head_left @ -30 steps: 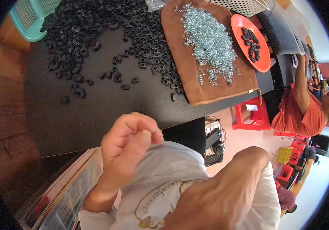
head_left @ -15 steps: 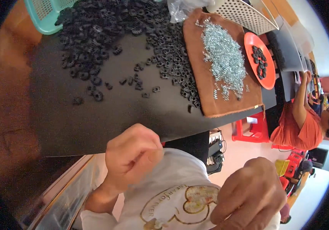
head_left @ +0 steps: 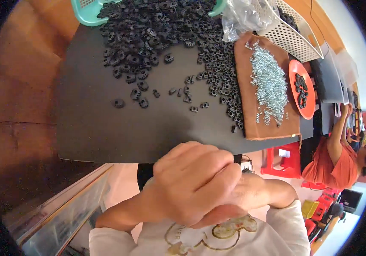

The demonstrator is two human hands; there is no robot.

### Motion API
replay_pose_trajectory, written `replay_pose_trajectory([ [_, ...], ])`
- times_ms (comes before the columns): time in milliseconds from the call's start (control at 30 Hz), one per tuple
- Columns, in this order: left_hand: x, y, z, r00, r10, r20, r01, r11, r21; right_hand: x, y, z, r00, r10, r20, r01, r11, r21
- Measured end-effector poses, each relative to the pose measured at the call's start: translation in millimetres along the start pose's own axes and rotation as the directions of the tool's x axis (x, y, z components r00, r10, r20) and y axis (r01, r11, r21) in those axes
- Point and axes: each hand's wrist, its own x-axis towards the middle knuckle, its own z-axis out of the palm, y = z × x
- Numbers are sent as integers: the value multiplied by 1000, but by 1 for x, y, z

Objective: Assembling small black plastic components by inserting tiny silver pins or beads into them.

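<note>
My left hand (head_left: 193,181) is closed, its fingers curled, in front of my shirt at the near edge of the table. It overlaps my right hand (head_left: 251,190), which lies behind it with its fingers hidden. Whatever is between the hands, if anything, does not show. Beyond them on the dark table (head_left: 106,132) lie a heap of round black toothed plastic parts (head_left: 142,47) and a spread of smaller black parts (head_left: 221,77). To the right, small silvery springs (head_left: 270,83) are piled on a brown cloth (head_left: 249,115).
An orange plate (head_left: 308,109) with several black parts stands right of the cloth. A clear plastic bag (head_left: 244,19), a cream perforated basket (head_left: 304,45) and a green basket (head_left: 82,17) line the far side. A person in an orange top (head_left: 330,164) sits at the right, near a red stool (head_left: 287,164).
My hands were apart, both with fingers curled; now they have come together in the middle, left over right. The view has shifted, so the table sits further right and lower.
</note>
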Motion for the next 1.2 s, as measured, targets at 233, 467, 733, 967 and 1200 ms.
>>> replay_pose_trajectory([
  [233, -33, -35, -37, 995, -36, -92, 50, 988, 149, 19, -3, 23, 952, -165, -259, 102, 965, -242],
  [467, -64, -49, -57, 754, -483, -445, 474, 869, -140, 59, 15, -35, 830, -342, -441, -48, 744, -666],
  [733, -65, -45, -54, 690, -593, -415, 566, 799, -203, 109, 51, -55, 817, -358, -451, -302, 400, -865],
  [967, -58, -45, -46, 678, -624, -387, 577, 779, -245, 73, 54, -46, 811, -323, -488, -305, 478, -824],
  [1200, -46, -27, -20, 703, -702, -115, 618, 682, -391, 9, 54, -32, 684, -398, -611, -56, 806, -589],
])
